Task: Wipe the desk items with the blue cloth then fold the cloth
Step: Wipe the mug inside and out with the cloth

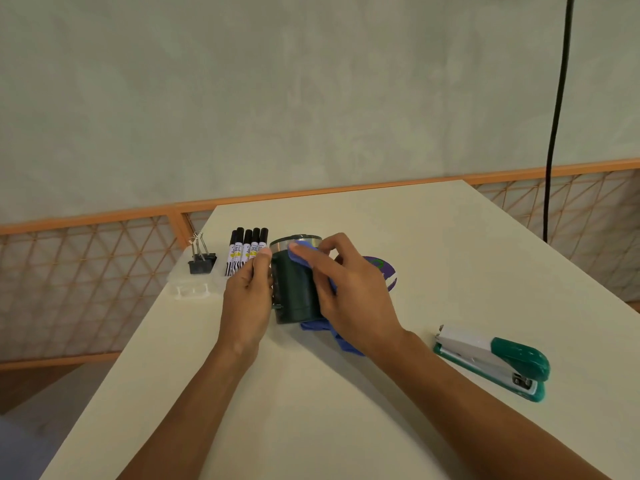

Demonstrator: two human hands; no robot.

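Crumpled blue cloth [317,326] in right hand [349,299] against dark green, steel-rimmed mug [294,292], left hand [246,299] clasped round its side

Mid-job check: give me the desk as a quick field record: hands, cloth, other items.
left hand: grips the dark green mug from its left side, thumb near the rim
right hand: holds the blue cloth against the mug's side near the rim
blue cloth: tail trails onto the desk by the mug's base
not in hand: stapler at right; markers and binder clips in the clear organizer at left; purple disc behind the right hand
fold: not yet done
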